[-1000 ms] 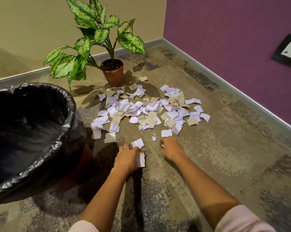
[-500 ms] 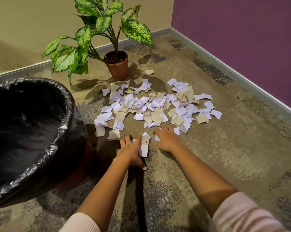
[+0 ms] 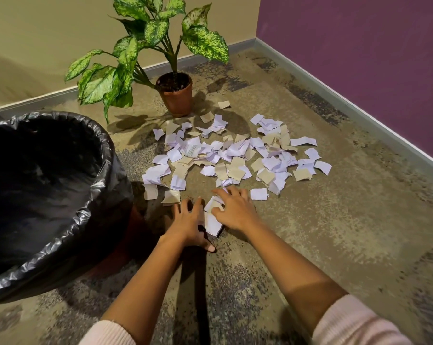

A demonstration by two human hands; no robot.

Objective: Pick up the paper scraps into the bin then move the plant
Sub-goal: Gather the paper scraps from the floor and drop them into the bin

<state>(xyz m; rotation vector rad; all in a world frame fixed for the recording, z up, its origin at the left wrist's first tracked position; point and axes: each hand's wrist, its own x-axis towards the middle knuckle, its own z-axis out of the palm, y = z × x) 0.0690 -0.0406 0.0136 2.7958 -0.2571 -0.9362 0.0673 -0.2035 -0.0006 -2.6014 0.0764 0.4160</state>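
Several white and tan paper scraps [image 3: 235, 155] lie scattered on the floor in front of a potted plant [image 3: 175, 95] with green speckled leaves in a terracotta pot. A few gathered scraps [image 3: 213, 221] lie bunched between my hands. My left hand [image 3: 189, 224] rests flat on the floor with fingers spread, its thumb side against that bunch. My right hand [image 3: 233, 211] is spread over the bunch's right side, fingertips on the paper. The bin [image 3: 106, 150], lined with a black plastic bag, stands at the left, close to my left hand.
A beige wall runs behind the plant and a purple wall [image 3: 359, 46] along the right, both with a grey skirting board. They meet in a corner behind the plant. The floor is mottled brown and grey.
Both hands have moved forward toward the pile and closer together. The scraps near them are now bunched between the two hands. The view has shifted nearer to the plant.
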